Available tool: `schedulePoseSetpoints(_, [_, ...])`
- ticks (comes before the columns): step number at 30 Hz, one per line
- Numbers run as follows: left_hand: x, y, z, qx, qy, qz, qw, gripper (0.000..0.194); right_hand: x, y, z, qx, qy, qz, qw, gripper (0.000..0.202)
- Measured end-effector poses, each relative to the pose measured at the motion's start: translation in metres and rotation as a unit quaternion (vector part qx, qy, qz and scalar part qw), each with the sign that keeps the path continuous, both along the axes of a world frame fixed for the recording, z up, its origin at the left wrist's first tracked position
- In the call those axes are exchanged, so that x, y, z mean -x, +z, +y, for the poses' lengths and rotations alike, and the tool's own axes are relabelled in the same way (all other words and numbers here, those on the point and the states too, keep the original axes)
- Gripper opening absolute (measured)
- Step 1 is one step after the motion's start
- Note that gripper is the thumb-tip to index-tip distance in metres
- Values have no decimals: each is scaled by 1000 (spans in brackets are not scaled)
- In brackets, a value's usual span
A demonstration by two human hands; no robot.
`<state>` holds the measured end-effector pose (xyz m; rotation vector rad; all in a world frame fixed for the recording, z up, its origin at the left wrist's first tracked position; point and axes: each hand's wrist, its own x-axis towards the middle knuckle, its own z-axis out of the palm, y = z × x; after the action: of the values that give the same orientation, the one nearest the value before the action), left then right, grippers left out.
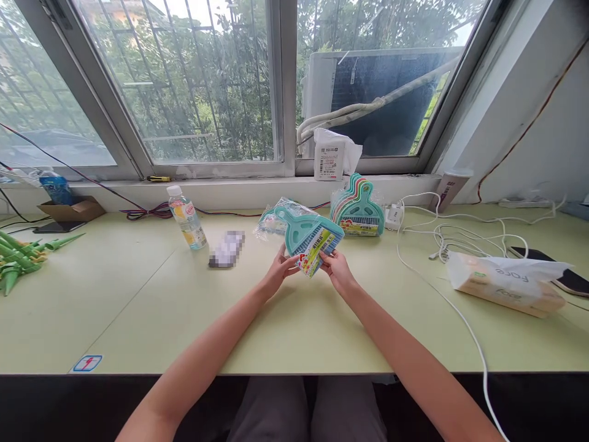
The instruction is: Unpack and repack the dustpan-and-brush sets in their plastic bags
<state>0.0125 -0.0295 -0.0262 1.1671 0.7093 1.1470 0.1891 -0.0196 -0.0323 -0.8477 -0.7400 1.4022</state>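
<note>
Both of my hands hold a small teal dustpan and brush set point(299, 228) just above the table, tilted with its handle up to the left. My left hand point(280, 270) grips its lower left edge, the thumb on the printed yellow label. On the lower right side my right hand point(338, 270) pinches the pan beside the brush bristles. Just behind it lies a crinkled clear plastic wrapper point(267, 226); whether anything is inside I cannot tell. Further back on the right stands a row of several similar dustpan sets point(361, 212), teal and red ones among them.
Left of my hands are a drink bottle point(188, 220) and a blurred-out object point(227, 248). White cables point(446, 239) and a tissue pack point(506, 285) lie on the right. A box point(329, 161) sits on the windowsill. Green artificial stems point(21, 261) lie far left.
</note>
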Motion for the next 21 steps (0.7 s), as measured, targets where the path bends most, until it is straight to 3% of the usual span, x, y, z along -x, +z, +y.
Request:
schedulePoseSetpoints(4, [1,-3,1,37,-32,14,999,55,1,5,-5,-15,-6,-8,1000,32])
schedulePoseSetpoints(8, [0,0,-3,88,-127,33,987,56,6,6,-10,-23,-11,-19,1000,34])
schedulePoseSetpoints(10, [-2,2,-7,91,-140,32,985,58,10,5,-13,-32,-15,-16,999,35])
schedulePoseSetpoints(15, [-7,-1,-5,15,11,-2,1000,64,14,-1,-14,-37,-29,-17,999,34])
schedulePoseSetpoints(21, [-9,-9,-1,-31,72,24,997,63,9,-3,-10,-4,5,-37,999,27])
